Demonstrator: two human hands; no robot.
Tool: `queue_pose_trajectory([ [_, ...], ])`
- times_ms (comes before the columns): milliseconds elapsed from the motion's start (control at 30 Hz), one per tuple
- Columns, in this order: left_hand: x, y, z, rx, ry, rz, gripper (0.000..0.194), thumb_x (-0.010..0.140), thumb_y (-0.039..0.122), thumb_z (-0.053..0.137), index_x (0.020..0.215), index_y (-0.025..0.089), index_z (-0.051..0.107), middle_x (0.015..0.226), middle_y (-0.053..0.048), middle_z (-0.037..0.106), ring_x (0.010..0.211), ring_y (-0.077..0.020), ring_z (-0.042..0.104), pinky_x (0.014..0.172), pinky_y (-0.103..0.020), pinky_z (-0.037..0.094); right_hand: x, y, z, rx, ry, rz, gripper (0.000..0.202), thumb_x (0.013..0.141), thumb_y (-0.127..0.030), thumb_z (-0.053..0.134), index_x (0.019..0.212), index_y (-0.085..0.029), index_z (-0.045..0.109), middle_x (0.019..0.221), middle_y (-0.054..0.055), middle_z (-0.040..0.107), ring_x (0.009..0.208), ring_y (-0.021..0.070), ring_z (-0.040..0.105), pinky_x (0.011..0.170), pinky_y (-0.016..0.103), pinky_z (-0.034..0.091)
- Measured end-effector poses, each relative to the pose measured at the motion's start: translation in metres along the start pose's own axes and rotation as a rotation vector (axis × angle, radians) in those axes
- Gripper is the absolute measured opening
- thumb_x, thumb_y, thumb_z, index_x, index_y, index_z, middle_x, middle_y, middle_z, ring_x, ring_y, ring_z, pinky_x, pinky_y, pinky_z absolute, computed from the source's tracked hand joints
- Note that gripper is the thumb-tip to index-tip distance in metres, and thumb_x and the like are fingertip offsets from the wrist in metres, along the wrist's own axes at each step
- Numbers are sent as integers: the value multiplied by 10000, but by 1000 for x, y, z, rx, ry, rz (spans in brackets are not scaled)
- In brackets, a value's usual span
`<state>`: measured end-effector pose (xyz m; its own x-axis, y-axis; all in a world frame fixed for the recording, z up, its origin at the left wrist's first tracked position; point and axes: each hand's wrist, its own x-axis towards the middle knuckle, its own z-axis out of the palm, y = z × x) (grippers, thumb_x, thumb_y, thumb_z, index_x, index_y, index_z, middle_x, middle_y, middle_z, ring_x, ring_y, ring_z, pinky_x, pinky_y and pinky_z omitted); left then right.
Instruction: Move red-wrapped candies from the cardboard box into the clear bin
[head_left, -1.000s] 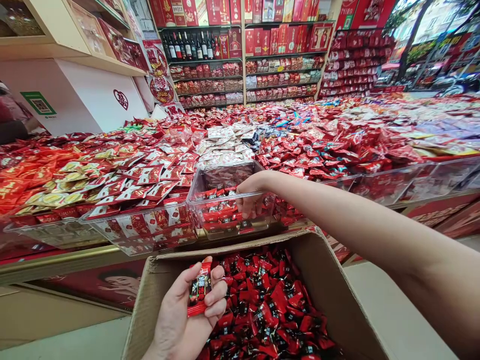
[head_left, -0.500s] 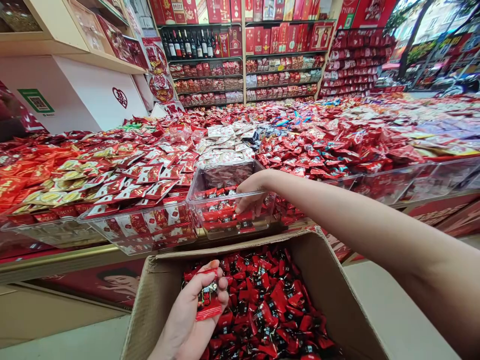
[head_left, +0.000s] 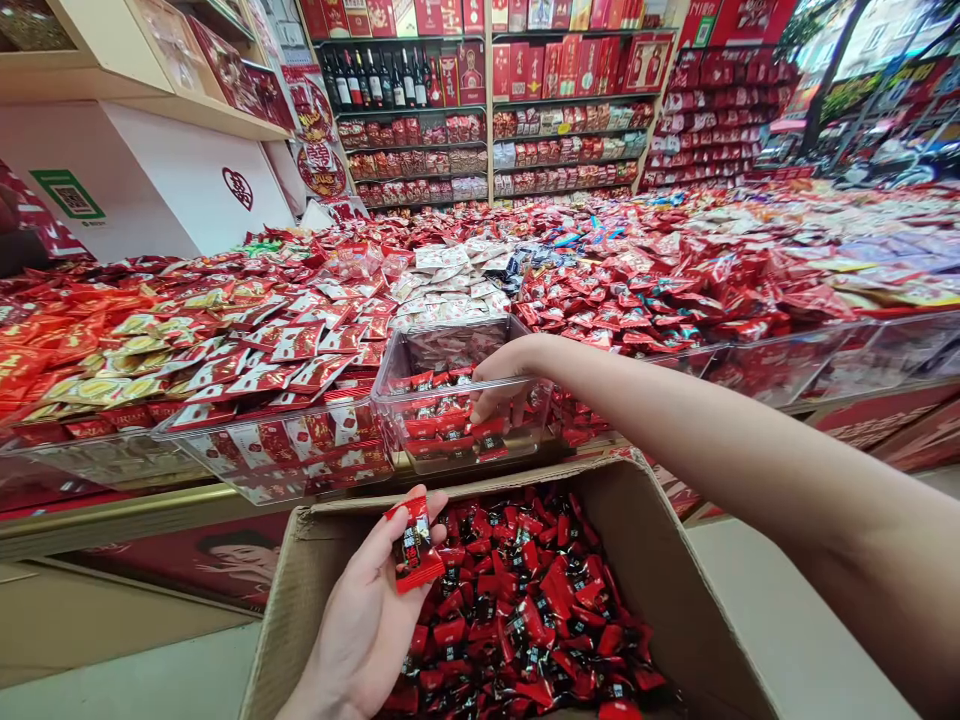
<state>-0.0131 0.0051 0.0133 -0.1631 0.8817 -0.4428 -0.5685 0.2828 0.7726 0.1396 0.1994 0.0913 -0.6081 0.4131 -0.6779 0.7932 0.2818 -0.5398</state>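
My left hand (head_left: 375, 590) holds a red and black wrapped candy (head_left: 417, 545) between thumb and fingers, its printed face turned up. Below it, a cardboard box (head_left: 709, 600) contains a heap of the same candies (head_left: 525, 610). My right hand (head_left: 501, 378) reaches down into a clear plastic bin (head_left: 390, 385) on the counter. Red and black candies (head_left: 442, 430) lie in rows on the bin's floor, and my right fingers are bent down against them. Whether those fingers grip a candy is hard to see through the plastic wall.
Bins heaped with red and white packets (head_left: 300, 345) adjoin on the left, and red packets (head_left: 630, 300) on the right. White packets (head_left: 450, 285) lie behind. Shelves with bottles (head_left: 382, 80) and gift boxes (head_left: 577, 68) stand at the back. A white cabinet (head_left: 180, 190) rises at left.
My left hand has risen slightly and moved a little left, its fingers loosening so that more of the candy shows. My right hand stays in the bin, almost unmoved.
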Motion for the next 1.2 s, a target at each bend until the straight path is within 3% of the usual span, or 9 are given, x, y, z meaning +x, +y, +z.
queue_pose_trajectory([
  [333,-1,4,3,145,-47,68,191,807,149,460,940,148,597,1108,-126,594,817,-188,625,610,-232,517,3,4,-1,89,-46,-59,463,645,-504,575,842,-85,554,771,43,579,770,177,582,635,274,480],
  [533,2,2,3,135,-53,72,198,803,115,456,947,145,590,1075,-127,614,860,-200,623,630,-221,523,6,5,-1,134,-62,-44,478,649,-515,565,814,-67,556,775,52,575,791,183,575,653,286,486],
  [767,-5,8,6,90,-83,40,205,813,115,434,939,142,593,1075,-124,617,963,-230,576,752,-298,513,6,4,0,170,-68,-25,445,661,-457,588,864,-65,535,788,40,562,777,163,576,667,295,492],
  [867,-9,22,13,119,-155,109,184,798,180,483,925,156,614,1055,-82,635,857,-174,613,748,-264,516,5,2,1,166,-74,-23,421,657,-425,606,869,-70,528,788,33,557,769,158,578,667,291,492],
  [1000,-11,55,32,205,-231,319,164,768,214,537,888,168,638,906,-38,692,753,-124,620,701,-186,516,6,2,0,184,-94,-44,417,637,-397,634,884,-83,515,794,21,553,755,151,584,659,283,493],
  [1200,9,106,71,355,-283,570,137,716,130,552,813,169,641,763,-19,684,742,-157,619,662,-266,510,11,5,-3,174,-102,-56,425,614,-402,651,876,-97,513,778,18,558,725,156,596,626,282,499],
])
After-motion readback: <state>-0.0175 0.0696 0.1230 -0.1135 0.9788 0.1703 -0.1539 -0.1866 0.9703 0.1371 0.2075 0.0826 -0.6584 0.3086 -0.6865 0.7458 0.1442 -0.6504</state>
